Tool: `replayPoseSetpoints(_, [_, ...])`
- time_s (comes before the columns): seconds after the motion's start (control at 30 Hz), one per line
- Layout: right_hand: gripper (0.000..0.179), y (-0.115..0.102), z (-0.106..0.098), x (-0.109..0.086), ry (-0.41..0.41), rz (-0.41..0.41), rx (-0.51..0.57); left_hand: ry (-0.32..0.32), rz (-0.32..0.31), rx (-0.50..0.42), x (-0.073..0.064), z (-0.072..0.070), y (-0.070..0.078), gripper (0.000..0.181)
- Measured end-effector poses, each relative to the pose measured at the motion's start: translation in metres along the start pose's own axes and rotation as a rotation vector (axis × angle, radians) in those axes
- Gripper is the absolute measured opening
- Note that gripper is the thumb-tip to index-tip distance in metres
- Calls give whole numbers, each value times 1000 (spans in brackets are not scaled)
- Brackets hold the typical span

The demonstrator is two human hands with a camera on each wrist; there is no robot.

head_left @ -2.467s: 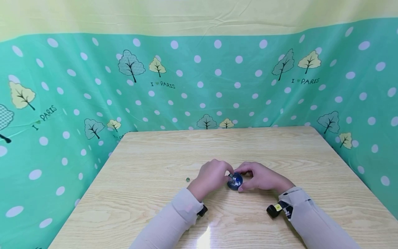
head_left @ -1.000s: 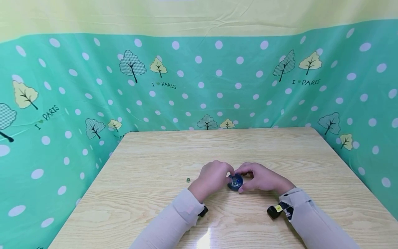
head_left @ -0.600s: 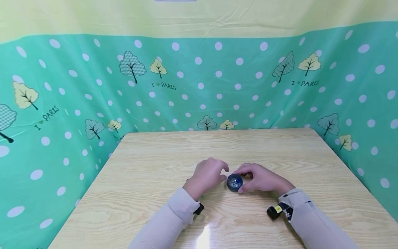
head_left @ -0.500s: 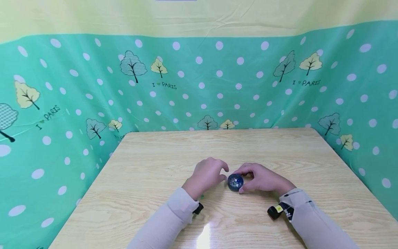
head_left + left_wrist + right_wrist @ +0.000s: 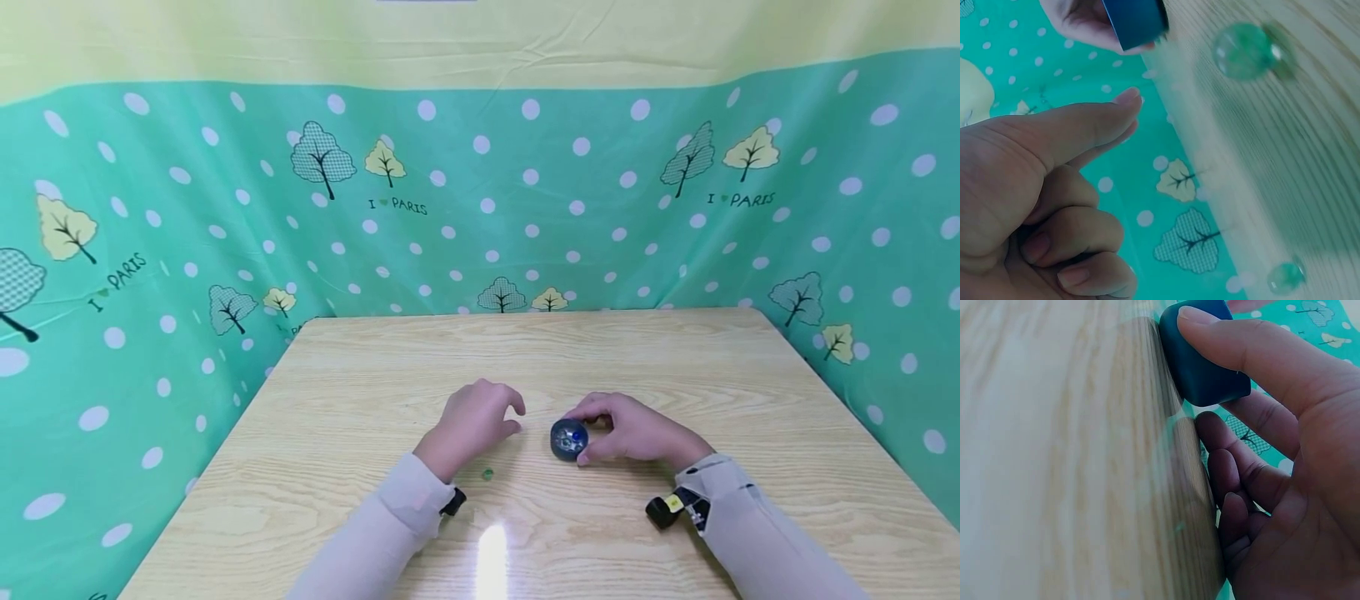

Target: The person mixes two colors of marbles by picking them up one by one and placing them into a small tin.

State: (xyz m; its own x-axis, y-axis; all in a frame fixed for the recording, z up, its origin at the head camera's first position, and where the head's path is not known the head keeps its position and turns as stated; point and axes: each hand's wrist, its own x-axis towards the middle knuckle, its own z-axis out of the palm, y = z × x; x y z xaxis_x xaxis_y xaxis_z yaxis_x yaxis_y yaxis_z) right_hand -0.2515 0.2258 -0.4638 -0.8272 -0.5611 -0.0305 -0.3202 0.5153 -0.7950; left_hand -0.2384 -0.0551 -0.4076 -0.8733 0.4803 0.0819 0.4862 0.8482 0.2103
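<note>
My right hand (image 5: 633, 429) grips a small dark blue round cup (image 5: 566, 450) at its right side, thumb on the near side. The cup stands on the table; clear, glassy pieces and a blue one (image 5: 577, 436) show inside it. In the right wrist view the thumb lies against the cup's smooth blue wall (image 5: 1204, 369). My left hand (image 5: 471, 423) hovers left of the cup and holds nothing; its thumb and index finger extend while the other fingers curl loosely. A green glass marble (image 5: 488, 474) lies near the left wrist. The left wrist view shows another green marble (image 5: 1287, 277), hidden in the head view.
The light wood-grain table (image 5: 337, 375) stretches around both hands. A green dotted curtain (image 5: 420, 267) with trees and lettering hangs behind it and along both sides. Black wrist cameras, one at the right sleeve (image 5: 663, 511), sit close above the tabletop.
My left hand has let go at the cup's rim and moved left, away from it. The marble near the left wrist has come into view; the other is now covered. My right hand keeps its grip.
</note>
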Motion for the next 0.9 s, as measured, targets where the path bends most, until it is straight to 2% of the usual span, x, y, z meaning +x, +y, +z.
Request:
replayPoseSetpoints(0.57, [55,0,0,0,-13,-19,12,-3,-94,-58,-22,-8,-33,19])
replayPoseSetpoints(0.9, [55,0,0,0,-14,-23,0,8,-131,-49,-30,-10,-52,17])
